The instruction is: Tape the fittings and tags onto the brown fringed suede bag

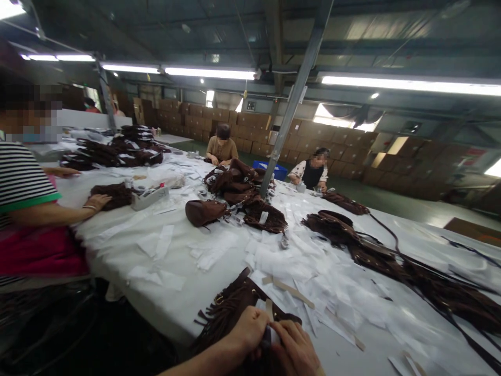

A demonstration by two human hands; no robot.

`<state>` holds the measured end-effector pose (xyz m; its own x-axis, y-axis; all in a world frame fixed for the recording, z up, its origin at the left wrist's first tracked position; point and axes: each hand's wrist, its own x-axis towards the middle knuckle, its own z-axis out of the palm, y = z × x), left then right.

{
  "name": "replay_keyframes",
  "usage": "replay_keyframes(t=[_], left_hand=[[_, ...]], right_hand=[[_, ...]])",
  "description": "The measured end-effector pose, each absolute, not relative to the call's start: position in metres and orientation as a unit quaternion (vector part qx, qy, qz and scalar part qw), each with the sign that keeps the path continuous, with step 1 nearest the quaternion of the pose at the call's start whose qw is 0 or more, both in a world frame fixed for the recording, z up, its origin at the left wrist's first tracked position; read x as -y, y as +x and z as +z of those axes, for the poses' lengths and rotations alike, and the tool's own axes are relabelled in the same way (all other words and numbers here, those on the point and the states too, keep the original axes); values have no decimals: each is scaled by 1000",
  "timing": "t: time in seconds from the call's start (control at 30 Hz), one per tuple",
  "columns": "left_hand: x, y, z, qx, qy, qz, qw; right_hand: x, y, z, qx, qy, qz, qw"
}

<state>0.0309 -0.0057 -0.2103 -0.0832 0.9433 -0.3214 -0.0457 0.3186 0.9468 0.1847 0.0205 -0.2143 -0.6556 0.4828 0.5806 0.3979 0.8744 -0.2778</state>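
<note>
Right in front of me lies a dark brown fringed bag (245,297) with a buckled strap, at the near edge of the table. My left hand (250,328) is closed in a pinch at the bag's near side. Close beside it, my right hand (296,347) has its fingers curled over the bag. Between the two hands shows a white piece (275,337), perhaps paper, and a beige strip (269,309) sticks up past the left fingers. My hands hide exactly what the fingertips grip.
White paper scraps (219,250) litter the white table (183,308). A pile of brown bags (238,188) surrounds a metal post (287,122); more bags and straps (376,261) lie right. On the left, a co-worker in a striped sleeve (23,175) handles another brown item (115,196).
</note>
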Motion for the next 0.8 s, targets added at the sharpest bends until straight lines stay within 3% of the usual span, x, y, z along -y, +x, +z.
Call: replay_keyframes(t=[0.37, 0.47, 0.67, 0.73, 0.8], left_hand=[[10, 30, -211, -579, 435, 457, 517], [10, 27, -210, -570, 421, 452, 542], [19, 12, -194, -464, 431, 422, 648], [22, 9, -189, -426, 438, 420, 671], [24, 8, -186, -435, 437, 427, 661]], right_hand=[[-11, 175, -175, 931, -308, 86, 176], [-11, 173, -178, 937, -286, 29, 199], [-10, 176, -194, 906, -238, -102, 334], [-8, 180, -195, 906, -241, -57, 344], [-7, 186, -190, 898, -272, 71, 339]])
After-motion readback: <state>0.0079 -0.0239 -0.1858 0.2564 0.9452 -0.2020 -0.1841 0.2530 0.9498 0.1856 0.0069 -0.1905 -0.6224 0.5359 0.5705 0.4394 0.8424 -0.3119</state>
